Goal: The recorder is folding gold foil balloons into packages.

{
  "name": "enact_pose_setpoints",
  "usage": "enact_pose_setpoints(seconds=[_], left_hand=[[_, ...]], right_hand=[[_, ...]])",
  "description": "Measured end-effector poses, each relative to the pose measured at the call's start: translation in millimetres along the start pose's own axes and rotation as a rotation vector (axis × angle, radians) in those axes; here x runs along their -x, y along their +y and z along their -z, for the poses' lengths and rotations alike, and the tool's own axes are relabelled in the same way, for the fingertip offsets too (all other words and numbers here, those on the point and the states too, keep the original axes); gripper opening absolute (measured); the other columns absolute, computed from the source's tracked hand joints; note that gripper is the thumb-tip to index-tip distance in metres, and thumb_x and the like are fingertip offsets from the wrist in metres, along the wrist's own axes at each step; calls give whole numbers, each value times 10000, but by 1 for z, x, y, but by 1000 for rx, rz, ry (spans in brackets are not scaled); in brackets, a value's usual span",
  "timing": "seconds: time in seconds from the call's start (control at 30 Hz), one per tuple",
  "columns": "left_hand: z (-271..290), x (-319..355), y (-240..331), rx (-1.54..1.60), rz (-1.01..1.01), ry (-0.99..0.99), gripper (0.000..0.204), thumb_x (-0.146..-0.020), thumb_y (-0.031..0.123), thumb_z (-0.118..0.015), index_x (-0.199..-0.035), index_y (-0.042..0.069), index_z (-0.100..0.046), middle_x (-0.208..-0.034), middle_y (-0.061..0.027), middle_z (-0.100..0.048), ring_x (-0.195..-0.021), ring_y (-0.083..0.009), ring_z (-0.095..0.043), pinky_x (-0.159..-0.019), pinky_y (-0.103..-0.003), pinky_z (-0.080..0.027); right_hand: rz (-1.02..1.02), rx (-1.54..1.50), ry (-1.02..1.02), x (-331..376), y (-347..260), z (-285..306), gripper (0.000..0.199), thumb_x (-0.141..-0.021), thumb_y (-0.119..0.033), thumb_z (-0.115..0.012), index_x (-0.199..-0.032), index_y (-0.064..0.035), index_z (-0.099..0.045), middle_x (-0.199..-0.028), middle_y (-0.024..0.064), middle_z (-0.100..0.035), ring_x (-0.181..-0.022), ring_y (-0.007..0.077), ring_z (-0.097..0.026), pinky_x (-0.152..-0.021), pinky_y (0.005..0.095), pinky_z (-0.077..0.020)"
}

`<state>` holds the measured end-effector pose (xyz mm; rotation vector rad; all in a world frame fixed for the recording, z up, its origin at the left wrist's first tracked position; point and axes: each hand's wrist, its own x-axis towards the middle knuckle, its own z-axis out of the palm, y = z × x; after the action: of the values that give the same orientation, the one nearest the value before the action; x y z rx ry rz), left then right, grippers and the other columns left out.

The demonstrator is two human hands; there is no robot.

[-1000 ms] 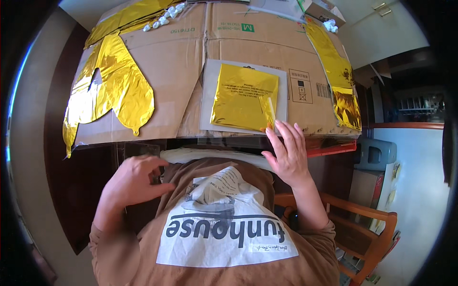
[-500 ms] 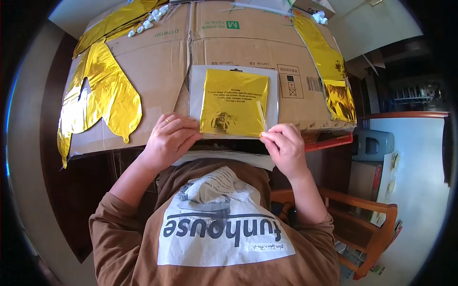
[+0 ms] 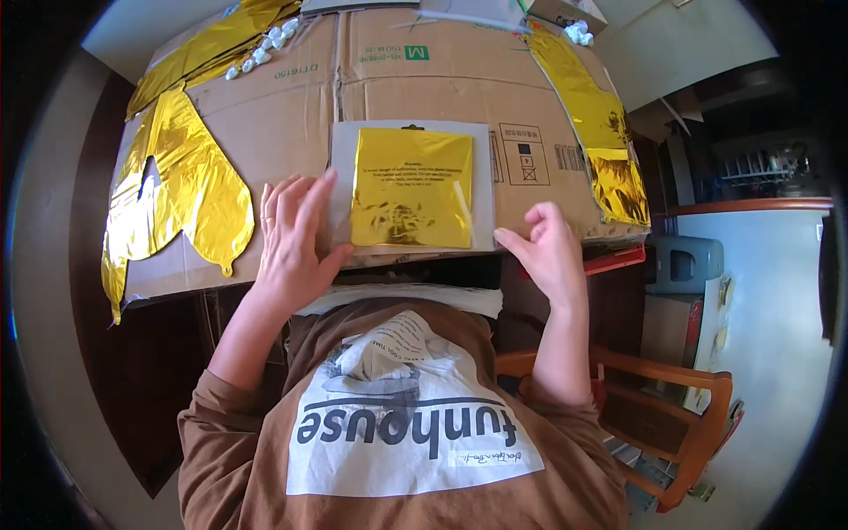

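Observation:
A flat clear package (image 3: pixel 482 185) with a pale backing lies near the front edge of a cardboard box (image 3: pixel 287 124). Inside is a folded gold foil sheet (image 3: pixel 412 216) with printed lines and a hang slot above it. My left hand (image 3: pixel 296 234) is open at the package's left side, fingers stretched up along its edge and thumb at the lower left corner. At the lower right corner is my right hand (image 3: pixel 549 252), its thumb at the package's edge and its forefinger raised apart, gripping nothing.
A gold foil balloon (image 3: pixel 199 190), flat, hangs over the box's left edge. More gold foil (image 3: pixel 587 106) lies along the right edge. White knotted bundles (image 3: pixel 261 56) sit at the far left, another (image 3: pixel 579 34) at the far right. A wooden chair (image 3: pixel 671 433) stands at right.
Both hands have let go of the package's lower corners and spread their fingers. My left hand has moved up its side. The thin clear strip on the foil's right side no longer shows.

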<state>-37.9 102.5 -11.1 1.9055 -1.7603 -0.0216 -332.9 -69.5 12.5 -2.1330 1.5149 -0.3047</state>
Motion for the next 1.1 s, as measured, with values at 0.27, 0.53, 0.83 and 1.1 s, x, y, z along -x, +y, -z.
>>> enact_pose_setpoints(seconds=[0.27, 0.53, 0.83, 1.1], left_hand=[[-30, -9, 28, -171, -329, -248, 734, -837, 216, -682, -1521, 93, -443, -1607, -154, -389, -1512, -345, -325, -1228, -545, -219], [-40, 32, 39, -175, -424, -198, 573, -943, 216, -519, -1504, 104, -480, -1584, -108, -439, -1475, -307, -398, -1221, -522, -249], [12, 10, 30, 1010, 225, 235, 997, -681, 53, -680, -1591, 27, -274, -1552, -217, -389, -1439, -359, -398, -1208, -501, -262], [43, -48, 36, 1017, -85, 21, 752, -896, -127, -420, -1602, 18, -208, -1419, -176, -545, -1318, -221, -524, -1118, -351, -366]], right_hand=[[-6, 87, 213, 38, -10, -44, 624, -784, -613, -804, -803, -22, -604, -635, 119, -648, -593, 308, -659, -592, 419, -522], [-298, -1215, -494, 94, 29, -62, 394, -1004, -269, -670, -1227, 38, -563, -921, 181, -728, -763, 232, -739, -671, 312, -610], [65, -1333, -492, 78, 41, -20, 200, -1051, -148, -577, -1133, 23, -641, -895, 202, -739, -770, 243, -741, -705, 358, -631], [705, -535, 38, 12, -15, 43, 406, -1015, -193, -640, -1322, 66, -578, -1279, 192, -667, -1201, 290, -636, -1026, 405, -478]])
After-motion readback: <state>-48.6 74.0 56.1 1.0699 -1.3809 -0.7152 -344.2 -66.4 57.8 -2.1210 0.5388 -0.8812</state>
